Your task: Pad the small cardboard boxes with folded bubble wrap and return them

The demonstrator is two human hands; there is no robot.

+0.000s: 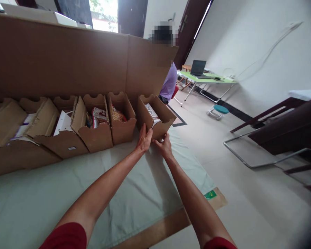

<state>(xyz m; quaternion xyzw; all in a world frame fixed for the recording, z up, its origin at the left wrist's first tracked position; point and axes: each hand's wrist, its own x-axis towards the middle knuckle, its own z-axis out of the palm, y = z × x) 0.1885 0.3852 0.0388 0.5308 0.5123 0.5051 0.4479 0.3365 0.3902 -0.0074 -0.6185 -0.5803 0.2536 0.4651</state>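
Cloth-covered table, six boxes, two hands

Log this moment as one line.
left hand: flat against end box | right hand: touching box front | box: open, packet inside | underneath: pale cloth

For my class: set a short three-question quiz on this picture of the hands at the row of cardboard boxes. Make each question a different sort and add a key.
1. True or false: the left hand and the right hand both touch the rightmost cardboard box in the row.
2. Which thing stands on the green table at the back? A. a kettle B. a laptop C. a lamp
3. Fill in: that box stands on a pale ___.
Key: 1 true; 2 B; 3 cloth.
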